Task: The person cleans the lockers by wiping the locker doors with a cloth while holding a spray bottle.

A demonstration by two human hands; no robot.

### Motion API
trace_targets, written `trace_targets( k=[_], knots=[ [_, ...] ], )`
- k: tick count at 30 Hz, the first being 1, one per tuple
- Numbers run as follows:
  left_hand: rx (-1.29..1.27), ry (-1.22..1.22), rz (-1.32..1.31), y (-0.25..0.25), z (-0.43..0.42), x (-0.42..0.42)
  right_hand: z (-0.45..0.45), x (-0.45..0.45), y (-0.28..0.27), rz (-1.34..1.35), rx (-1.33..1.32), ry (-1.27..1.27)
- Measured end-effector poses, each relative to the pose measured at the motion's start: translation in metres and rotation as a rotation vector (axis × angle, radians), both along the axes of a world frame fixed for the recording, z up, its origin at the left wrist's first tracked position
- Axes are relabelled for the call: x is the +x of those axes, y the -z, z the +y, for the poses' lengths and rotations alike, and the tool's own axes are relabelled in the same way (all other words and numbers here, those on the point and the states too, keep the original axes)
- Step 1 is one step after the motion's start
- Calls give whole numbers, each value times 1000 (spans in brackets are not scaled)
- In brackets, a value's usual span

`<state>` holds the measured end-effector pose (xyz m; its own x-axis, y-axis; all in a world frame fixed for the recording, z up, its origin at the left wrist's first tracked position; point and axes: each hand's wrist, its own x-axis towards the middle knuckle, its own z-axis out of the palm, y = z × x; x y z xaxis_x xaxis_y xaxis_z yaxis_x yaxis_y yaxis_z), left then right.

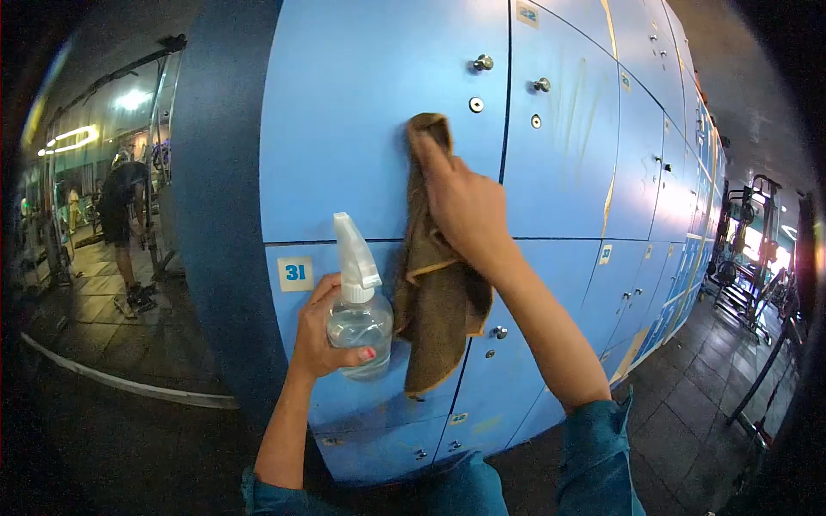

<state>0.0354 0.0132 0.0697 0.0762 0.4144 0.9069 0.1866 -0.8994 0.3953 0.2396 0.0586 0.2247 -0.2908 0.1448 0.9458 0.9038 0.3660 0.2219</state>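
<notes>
Head view: a bank of blue lockers (564,198) fills the middle and runs off toward two o'clock, with a gym rack (742,249) well apart from it at three o'clock. Nearest, at twelve o'clock, is the large upper-left locker door (344,120), and against it, near the centre, hangs a brown cloth (430,331) with orange edging, its loose end trailing toward six o'clock over the door below. A clear spray bottle (360,335) with a white trigger head stands upright just beside the cloth, at about seven o'clock. The right hand (469,206) grips the cloth's upper part, its forefinger stretched along it toward eleven o'clock and the other fingers curled in; the left hand (317,331) is wrapped round the bottle, thumb across its front, though whether a finger sits on the trigger I cannot tell. To wipe well, I would fold that dangling tail into a flat pad, press with the whole palm and use overlapping strokes, holding the bottle off the paint. Careful fingertip work would suit the number label 31 (295,273), the knob (483,63) and the keyhole lock (476,105).
</notes>
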Motion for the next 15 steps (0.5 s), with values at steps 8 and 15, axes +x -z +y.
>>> trace_targets(
  k=[8,15],
  knots=[
    [-18,-22,9,1,0,-1,4,43,-22,325,-112,49],
    [-29,-56,52,2,4,-5,-2,45,45,148,-129,6]
  ],
)
